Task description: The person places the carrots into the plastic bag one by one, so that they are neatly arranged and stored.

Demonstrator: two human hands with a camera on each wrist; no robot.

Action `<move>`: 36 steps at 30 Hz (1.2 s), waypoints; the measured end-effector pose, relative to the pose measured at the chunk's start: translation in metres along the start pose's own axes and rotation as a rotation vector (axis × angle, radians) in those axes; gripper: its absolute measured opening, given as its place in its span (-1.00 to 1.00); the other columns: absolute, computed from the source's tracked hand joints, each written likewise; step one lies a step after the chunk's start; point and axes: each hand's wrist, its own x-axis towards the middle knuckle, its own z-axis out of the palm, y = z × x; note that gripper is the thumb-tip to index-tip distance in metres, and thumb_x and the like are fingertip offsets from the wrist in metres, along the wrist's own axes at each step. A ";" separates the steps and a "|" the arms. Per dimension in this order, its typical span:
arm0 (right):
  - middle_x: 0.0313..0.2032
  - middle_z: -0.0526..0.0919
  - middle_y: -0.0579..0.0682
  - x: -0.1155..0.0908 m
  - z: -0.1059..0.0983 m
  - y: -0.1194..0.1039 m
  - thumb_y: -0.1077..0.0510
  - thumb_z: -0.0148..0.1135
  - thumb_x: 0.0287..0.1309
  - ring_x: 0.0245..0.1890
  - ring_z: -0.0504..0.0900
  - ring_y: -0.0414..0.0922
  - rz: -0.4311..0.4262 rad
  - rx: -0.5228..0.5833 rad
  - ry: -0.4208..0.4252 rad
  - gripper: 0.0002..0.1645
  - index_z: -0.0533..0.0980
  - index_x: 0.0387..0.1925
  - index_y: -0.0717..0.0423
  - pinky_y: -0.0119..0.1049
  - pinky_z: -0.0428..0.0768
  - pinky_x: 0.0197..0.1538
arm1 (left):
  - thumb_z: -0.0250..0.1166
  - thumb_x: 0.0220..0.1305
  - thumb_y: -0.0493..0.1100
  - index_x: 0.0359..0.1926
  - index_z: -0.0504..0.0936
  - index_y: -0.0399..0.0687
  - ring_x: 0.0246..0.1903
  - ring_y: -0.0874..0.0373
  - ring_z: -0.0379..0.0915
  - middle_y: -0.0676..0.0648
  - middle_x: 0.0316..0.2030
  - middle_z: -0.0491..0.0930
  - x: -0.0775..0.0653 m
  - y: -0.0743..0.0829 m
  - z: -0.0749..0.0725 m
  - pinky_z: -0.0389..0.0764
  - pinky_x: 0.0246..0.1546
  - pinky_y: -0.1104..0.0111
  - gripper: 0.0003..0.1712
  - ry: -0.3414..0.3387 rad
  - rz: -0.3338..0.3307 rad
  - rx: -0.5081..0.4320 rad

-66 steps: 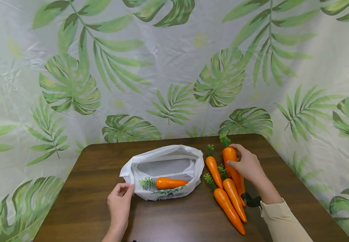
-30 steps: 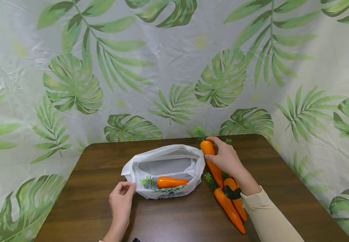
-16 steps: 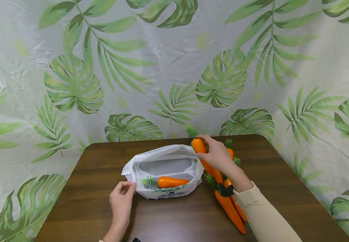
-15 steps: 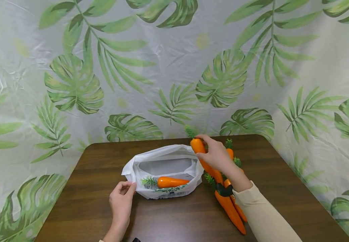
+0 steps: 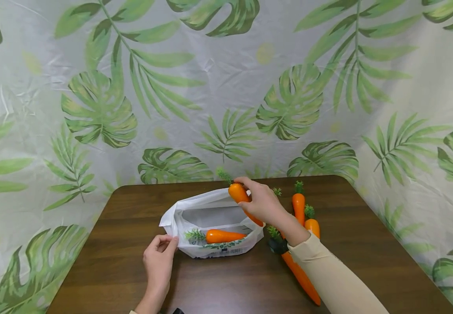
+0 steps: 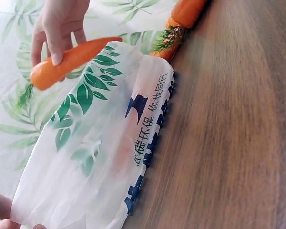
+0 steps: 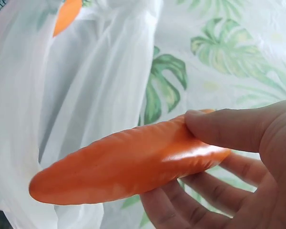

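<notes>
My right hand (image 5: 263, 203) grips an orange carrot (image 7: 128, 160) with a green leafy top, thumb on one side and fingers on the other. It holds the carrot tilted at the right side of the mouth of a white plastic bag (image 5: 187, 207), tip toward the bag. With thumb and fingers, my left hand (image 5: 158, 257) pinches the bag's left rim. Inside the bag lies another carrot (image 5: 224, 236), its green top to the left. In the left wrist view, green leaf prints and dark lettering mark the bag's side (image 6: 81, 143).
Several carrots lie right of the bag, partly hidden by my right arm: one upright carrot (image 5: 299, 207), one beside it (image 5: 312, 226), and one nearer the front (image 5: 301, 277). A leaf-patterned sheet (image 5: 226, 87) hangs behind the brown wooden table (image 5: 218, 288).
My right hand took hold of the carrot at the pile, lifted it and carried it left to the bag's mouth. My left hand stays at the bag's rim.
</notes>
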 end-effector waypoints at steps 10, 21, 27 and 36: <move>0.10 0.62 -0.10 0.010 0.025 -0.014 0.21 0.52 0.10 -0.03 0.61 -0.12 -0.215 -0.147 -0.107 -0.19 0.39 0.36 -0.12 -0.18 0.64 -0.05 | 0.49 0.19 -0.26 -0.30 0.65 -0.36 -0.41 0.27 0.60 -0.23 -0.35 0.63 0.000 -0.001 0.000 0.69 -0.39 0.47 -0.78 0.001 0.006 -0.001; 0.17 0.57 -0.14 0.014 0.055 -0.007 0.18 0.48 0.13 0.01 0.59 -0.12 -0.337 -0.296 -0.247 -0.24 0.41 0.34 -0.18 -0.19 0.63 -0.05 | 0.48 0.19 -0.26 -0.30 0.65 -0.35 -0.41 0.27 0.60 -0.22 -0.35 0.63 0.001 -0.002 0.000 0.67 -0.40 0.49 -0.79 0.005 0.011 0.011; 0.07 0.61 -0.15 0.014 0.065 -0.002 0.16 0.50 0.10 -0.11 0.58 -0.17 -0.383 -0.342 -0.272 -0.28 0.47 0.29 -0.22 -0.30 0.59 -0.21 | 0.49 0.18 -0.26 -0.30 0.66 -0.35 -0.41 0.28 0.61 -0.21 -0.35 0.64 -0.001 -0.001 0.000 0.69 -0.38 0.45 -0.78 0.007 0.011 0.015; 0.02 0.63 -0.14 0.021 0.077 0.004 0.22 0.44 0.11 -0.18 0.56 -0.15 -0.360 -0.426 -0.343 -0.32 0.51 0.28 -0.21 -0.26 0.59 -0.19 | 0.49 0.19 -0.25 -0.30 0.66 -0.34 -0.40 0.27 0.61 -0.22 -0.35 0.64 -0.001 0.000 0.001 0.70 -0.38 0.44 -0.78 0.007 0.018 0.013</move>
